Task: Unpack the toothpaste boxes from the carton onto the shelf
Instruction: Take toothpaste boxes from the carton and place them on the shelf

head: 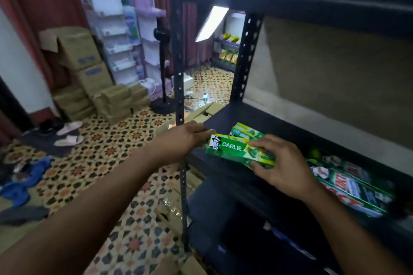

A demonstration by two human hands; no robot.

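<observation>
Head view, single frame.

- Left hand [188, 137]: fingers curled round the left end of a green Darlie toothpaste box [231, 148]. Firm hold.
- Right hand [285, 168]: fingers over the top edge and thumb under the lower edge of the same box, pinching its right part.
- Box attitude: held lengthwise, printed face up and tilted toward the camera, at the front edge of the black shelf [257, 116]. Cannot tell whether its underside touches the shelf board.
- A second green toothpaste box [244, 130] lies flat on the shelf just behind the held one, touching or nearly touching it.
- A blurred group of green and white toothpaste boxes [350, 186] lies on the same shelf to the right, beyond the right hand.
- Rack: the perforated black upright post [178, 69] stands at the front left corner; the left forearm crosses in front of it.
- The open cardboard carton [202, 112] sits low, beside the rack, beyond the left hand; its contents are hidden.
- Surroundings: patterned tile floor [107, 154], stacked cardboard cartons [82, 56] against the far wall, pale sandals [69, 134], a blue cloth [20, 187] at the left.
</observation>
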